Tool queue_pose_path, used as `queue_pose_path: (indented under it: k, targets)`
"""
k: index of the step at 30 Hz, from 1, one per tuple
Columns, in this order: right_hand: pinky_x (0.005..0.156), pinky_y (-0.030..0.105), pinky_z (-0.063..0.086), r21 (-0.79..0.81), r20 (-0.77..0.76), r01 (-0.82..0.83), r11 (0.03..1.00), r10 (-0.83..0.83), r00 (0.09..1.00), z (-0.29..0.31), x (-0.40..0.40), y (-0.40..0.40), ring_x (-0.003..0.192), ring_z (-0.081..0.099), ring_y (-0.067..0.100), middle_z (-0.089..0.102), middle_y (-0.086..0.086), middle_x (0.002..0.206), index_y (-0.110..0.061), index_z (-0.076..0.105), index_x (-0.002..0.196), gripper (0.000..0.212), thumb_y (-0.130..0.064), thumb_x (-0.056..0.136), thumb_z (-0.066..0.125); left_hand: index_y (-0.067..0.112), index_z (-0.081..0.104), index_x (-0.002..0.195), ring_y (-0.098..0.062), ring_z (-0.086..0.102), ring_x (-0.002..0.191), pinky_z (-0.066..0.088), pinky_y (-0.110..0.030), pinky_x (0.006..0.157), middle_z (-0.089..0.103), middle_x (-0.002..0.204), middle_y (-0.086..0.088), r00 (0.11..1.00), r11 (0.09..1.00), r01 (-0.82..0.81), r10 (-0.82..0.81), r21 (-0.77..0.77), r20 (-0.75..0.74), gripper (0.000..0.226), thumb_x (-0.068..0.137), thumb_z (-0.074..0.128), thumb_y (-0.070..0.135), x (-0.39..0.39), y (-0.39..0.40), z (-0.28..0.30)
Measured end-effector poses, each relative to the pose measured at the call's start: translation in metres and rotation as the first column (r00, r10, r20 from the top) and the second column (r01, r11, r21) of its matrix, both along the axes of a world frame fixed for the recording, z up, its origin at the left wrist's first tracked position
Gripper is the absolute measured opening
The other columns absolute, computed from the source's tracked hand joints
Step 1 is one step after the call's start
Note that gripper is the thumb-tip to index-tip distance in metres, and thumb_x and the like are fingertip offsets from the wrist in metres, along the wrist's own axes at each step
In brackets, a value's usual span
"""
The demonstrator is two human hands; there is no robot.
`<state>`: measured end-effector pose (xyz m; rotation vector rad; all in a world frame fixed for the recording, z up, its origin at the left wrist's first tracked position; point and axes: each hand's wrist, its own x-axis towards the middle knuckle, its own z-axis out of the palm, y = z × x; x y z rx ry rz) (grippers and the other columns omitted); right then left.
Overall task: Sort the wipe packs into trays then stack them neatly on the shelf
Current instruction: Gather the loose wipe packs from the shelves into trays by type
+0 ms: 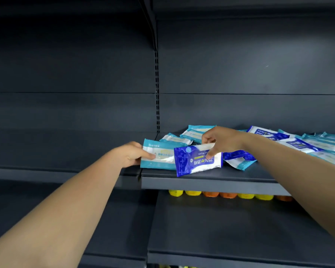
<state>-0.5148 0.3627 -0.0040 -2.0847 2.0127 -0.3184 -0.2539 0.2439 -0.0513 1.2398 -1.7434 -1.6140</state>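
I see my right hand [219, 141] pinching a dark blue wipe pack [196, 161] at the shelf [201, 180] front, and my left hand [132, 154] at 9 o'clock gripping a light teal pack [159, 159]. Loose packs [298, 144] sprawl toward 3 o'clock. No tray shows; I judge sorting barely begun.

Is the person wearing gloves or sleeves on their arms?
No. Both forearms are bare right up to the frame edge: no sleeves, gloves, watch or bracelets. The left hand and right hand are bare too, and no rings show on the fingers.
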Motion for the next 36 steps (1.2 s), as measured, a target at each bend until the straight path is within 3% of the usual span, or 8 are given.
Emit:
queue_pose_path:
  k: [6, 10, 14, 17, 19, 26, 31, 36]
  targets:
    - [0.081, 0.028, 0.052, -0.031, 0.099, 0.076, 0.997, -0.072, 0.992, 0.005, 0.007, 0.073, 0.092, 0.065, 0.011, 0.069, -0.006, 0.099, -0.02, 0.063, 0.088, 0.022, -0.023, 0.075, 0.08, 0.005, 0.063, 0.103, -0.02, 0.065, 0.091, 0.053, -0.028, 0.075, 0.066, 0.105, -0.009, 0.986, 0.989, -0.092, 0.074, -0.119, -0.146, 0.022, 0.082, 0.066, -0.005, 0.02, 0.071, 0.003]
    - [0.092, 0.029, 0.05, 0.046, 0.173, 0.147, 0.988, -0.152, 0.973, -0.008, 0.006, 0.132, 0.098, 0.064, 0.008, 0.069, -0.009, 0.103, -0.019, 0.066, 0.096, 0.031, -0.025, 0.072, 0.083, 0.004, 0.06, 0.113, -0.019, 0.064, 0.094, 0.052, -0.029, 0.077, 0.066, 0.107, -0.007, 0.968, 0.99, -0.12, 0.099, -0.078, -0.23, 0.032, 0.083, 0.067, -0.001, 0.03, 0.123, -0.005]
    - [0.079, 0.025, 0.05, 0.061, 0.227, 0.213, 0.975, -0.222, 0.948, -0.028, -0.001, 0.189, 0.087, 0.066, 0.009, 0.071, -0.01, 0.092, -0.025, 0.067, 0.086, 0.025, -0.028, 0.069, 0.084, 0.006, 0.061, 0.113, -0.02, 0.065, 0.095, 0.053, -0.03, 0.078, 0.067, 0.106, -0.007, 0.973, 0.996, -0.092, 0.085, -0.02, -0.217, 0.03, 0.083, 0.066, -0.001, 0.027, 0.172, -0.03]
    - [0.079, 0.029, 0.052, 0.092, 0.341, 0.262, 0.961, -0.278, 0.898, -0.048, -0.012, 0.224, 0.075, 0.067, 0.01, 0.074, -0.007, 0.08, -0.02, 0.07, 0.084, 0.02, -0.02, 0.069, 0.084, 0.006, 0.063, 0.106, -0.021, 0.066, 0.096, 0.053, -0.032, 0.081, 0.067, 0.108, -0.009, 0.973, 0.997, -0.08, 0.081, 0.011, -0.215, 0.026, 0.083, 0.067, -0.002, 0.017, 0.204, -0.051]
    - [0.08, 0.032, 0.054, 0.14, 0.426, 0.294, 0.946, -0.325, 0.844, -0.063, -0.021, 0.245, 0.079, 0.069, 0.016, 0.074, 0.002, 0.086, -0.014, 0.069, 0.089, 0.023, -0.013, 0.07, 0.083, 0.006, 0.063, 0.105, -0.021, 0.066, 0.095, 0.054, -0.031, 0.078, 0.068, 0.108, -0.01, 0.977, 0.997, -0.071, 0.073, 0.021, -0.198, 0.025, 0.082, 0.067, -0.002, 0.007, 0.224, -0.063]
    - [0.086, 0.036, 0.054, 0.311, 0.507, 0.33, 0.891, -0.449, 0.735, -0.109, -0.077, 0.312, 0.093, 0.067, 0.022, 0.071, 0.012, 0.099, -0.008, 0.065, 0.097, 0.024, -0.004, 0.076, 0.076, 0.008, 0.062, 0.093, -0.017, 0.065, 0.081, 0.057, -0.025, 0.066, 0.065, 0.104, -0.012, 0.98, 0.99, -0.075, 0.096, 0.122, -0.173, 0.017, 0.083, 0.064, -0.006, -0.062, 0.288, -0.106]
    - [0.076, 0.031, 0.056, 0.333, 0.571, 0.334, 0.882, -0.47, 0.673, -0.139, -0.142, 0.353, 0.084, 0.069, 0.02, 0.072, 0.014, 0.095, -0.007, 0.065, 0.096, 0.023, -0.002, 0.076, 0.075, 0.003, 0.062, 0.106, -0.018, 0.065, 0.082, 0.057, -0.026, 0.067, 0.066, 0.106, -0.013, 0.979, 0.973, -0.112, 0.143, 0.2, -0.144, 0.026, 0.082, 0.066, -0.005, -0.14, 0.331, -0.143]
    - [0.086, 0.039, 0.056, 0.383, 0.595, 0.328, 0.864, -0.502, 0.627, -0.175, -0.229, 0.388, 0.091, 0.07, 0.024, 0.073, 0.013, 0.097, -0.009, 0.067, 0.095, 0.02, -0.005, 0.077, 0.075, -0.001, 0.061, 0.11, -0.021, 0.066, 0.084, 0.058, -0.027, 0.066, 0.065, 0.11, -0.016, 0.968, 0.957, -0.133, 0.181, 0.259, -0.172, 0.028, 0.082, 0.064, -0.007, -0.217, 0.372, -0.183]
